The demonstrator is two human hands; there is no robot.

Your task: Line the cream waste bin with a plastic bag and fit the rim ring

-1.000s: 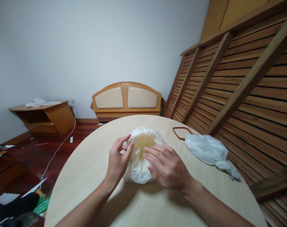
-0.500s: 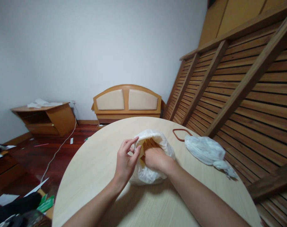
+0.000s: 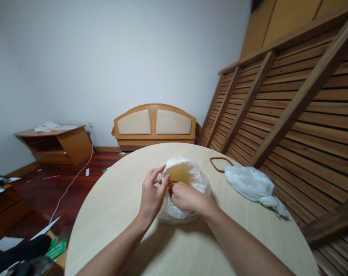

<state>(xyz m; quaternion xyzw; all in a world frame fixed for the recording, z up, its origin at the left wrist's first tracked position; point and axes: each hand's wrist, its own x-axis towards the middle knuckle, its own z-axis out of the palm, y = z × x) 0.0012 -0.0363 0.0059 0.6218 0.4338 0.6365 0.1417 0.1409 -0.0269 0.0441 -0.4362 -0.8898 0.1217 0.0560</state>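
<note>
A white plastic bag [image 3: 201,180] lines a round bin-like container on the table, folded outward over its rim, and the inside [image 3: 182,173] looks yellow. At the rim's left side, my left hand [image 3: 153,191] pinches the bag's edge between thumb and fingers. My right hand [image 3: 188,196] reaches over the near rim into the opening, close to the left fingertips. Its fingers are curled and partly hidden, so what they hold, if anything, cannot be made out. Farther right lie an orange-brown ring-shaped frame [image 3: 214,168] and a crumpled, knotted white plastic bag [image 3: 248,183].
The pale round table [image 3: 105,214] fills the front. A slatted wooden panel [image 3: 277,115] leans along its right side. Behind stands a headboard [image 3: 155,122]. A low cabinet [image 3: 73,145] is at the left, with a white cable [image 3: 73,180] and scattered papers on the floor.
My right hand has shifted left inside the opening, from spread fingers to curled ones beside the left rim. My left hand keeps its place at the rim.
</note>
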